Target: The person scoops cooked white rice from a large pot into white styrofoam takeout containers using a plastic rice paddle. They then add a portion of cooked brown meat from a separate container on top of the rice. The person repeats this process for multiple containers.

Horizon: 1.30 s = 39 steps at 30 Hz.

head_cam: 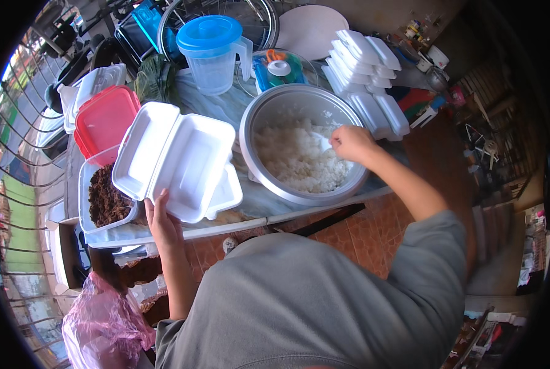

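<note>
My left hand (164,221) grips the near edge of an open white foam takeout box (189,161), whose compartments look bare. Part of another white foam box (229,191) shows beneath it. Over the large round pot (256,177), my right hand (354,144) holds a white spoon or scoop (321,140). The scoop's tip rests in the cooked white rice (298,159) inside the pot. To the left of the foam box, a clear plastic container (85,203) holds dark brown shredded food (109,198), partly covered by the box.
A red lid (106,121) leans behind the container. At the back stand a blue-lidded plastic pitcher (210,60), a blue item with a white knob (279,71) and stacked closed foam boxes (362,69). Green leaves (155,80) lie beside the pitcher. A pink plastic bag (106,323) hangs at lower left.
</note>
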{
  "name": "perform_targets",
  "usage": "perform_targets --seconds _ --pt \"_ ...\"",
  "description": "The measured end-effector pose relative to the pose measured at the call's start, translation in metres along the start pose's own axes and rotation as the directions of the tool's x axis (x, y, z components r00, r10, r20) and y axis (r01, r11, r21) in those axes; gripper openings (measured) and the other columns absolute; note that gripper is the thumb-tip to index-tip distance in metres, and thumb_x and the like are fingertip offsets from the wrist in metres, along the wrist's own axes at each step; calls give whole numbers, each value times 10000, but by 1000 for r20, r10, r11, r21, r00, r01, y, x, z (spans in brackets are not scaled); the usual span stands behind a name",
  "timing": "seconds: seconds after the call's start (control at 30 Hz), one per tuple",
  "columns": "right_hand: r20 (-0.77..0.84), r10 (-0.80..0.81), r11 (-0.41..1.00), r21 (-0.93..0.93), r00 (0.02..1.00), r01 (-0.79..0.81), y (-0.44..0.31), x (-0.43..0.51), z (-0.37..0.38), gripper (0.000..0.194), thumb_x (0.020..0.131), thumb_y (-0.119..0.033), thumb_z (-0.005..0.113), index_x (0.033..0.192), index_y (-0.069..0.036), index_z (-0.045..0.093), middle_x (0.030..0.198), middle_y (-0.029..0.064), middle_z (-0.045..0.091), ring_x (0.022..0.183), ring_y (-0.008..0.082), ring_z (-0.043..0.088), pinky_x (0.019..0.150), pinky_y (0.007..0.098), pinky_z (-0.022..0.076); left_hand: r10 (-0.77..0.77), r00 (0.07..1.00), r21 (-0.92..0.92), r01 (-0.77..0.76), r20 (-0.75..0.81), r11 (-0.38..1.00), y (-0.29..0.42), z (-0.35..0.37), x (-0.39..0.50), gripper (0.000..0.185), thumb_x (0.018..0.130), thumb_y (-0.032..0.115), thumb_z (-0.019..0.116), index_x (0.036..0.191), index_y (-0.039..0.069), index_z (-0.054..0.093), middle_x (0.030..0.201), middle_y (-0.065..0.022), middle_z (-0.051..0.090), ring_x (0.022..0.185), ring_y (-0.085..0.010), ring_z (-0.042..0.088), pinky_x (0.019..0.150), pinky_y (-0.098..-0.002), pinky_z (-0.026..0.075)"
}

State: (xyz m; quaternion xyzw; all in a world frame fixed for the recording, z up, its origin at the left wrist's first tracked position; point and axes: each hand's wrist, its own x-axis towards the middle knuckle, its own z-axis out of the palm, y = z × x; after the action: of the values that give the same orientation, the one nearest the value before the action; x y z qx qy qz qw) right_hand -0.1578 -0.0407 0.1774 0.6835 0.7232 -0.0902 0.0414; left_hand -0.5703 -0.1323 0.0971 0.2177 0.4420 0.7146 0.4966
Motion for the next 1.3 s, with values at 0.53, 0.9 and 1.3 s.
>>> perform_targets --seconds 0.53,0.9,1.3 --pt "-43 -151 943 293 988 157 -13 -8 12 234 892 -330 634 894 -119 736 766 132 691 733 345 664 678 439 499 -37 987 -148 60 156 987 -5 45 34 355 1002 236 575 1263 -3 549 1176 -81 606 1072 -151 590 909 -300 497" --pt "-325 -73 834 498 943 237 38 -28 -49 245 915 -298 648 859 -70 717 629 99 632 555 193 586 573 344 447 -186 917 154 139 354 978 1 115 15 532 979 264 556 1404 24 344 1176 -152 592 968 -248 680 700 -363 617" --pt "-718 -400 915 -283 570 286 -35 -61 -51 132 913 -201 635 834 -102 598 672 54 608 592 250 647 534 368 499 -391 729 166 363 562 917 -26 184 -3 509 1003 266 468 1431 56 290 1294 -178 557 1092 -302 657 813 -441 615"
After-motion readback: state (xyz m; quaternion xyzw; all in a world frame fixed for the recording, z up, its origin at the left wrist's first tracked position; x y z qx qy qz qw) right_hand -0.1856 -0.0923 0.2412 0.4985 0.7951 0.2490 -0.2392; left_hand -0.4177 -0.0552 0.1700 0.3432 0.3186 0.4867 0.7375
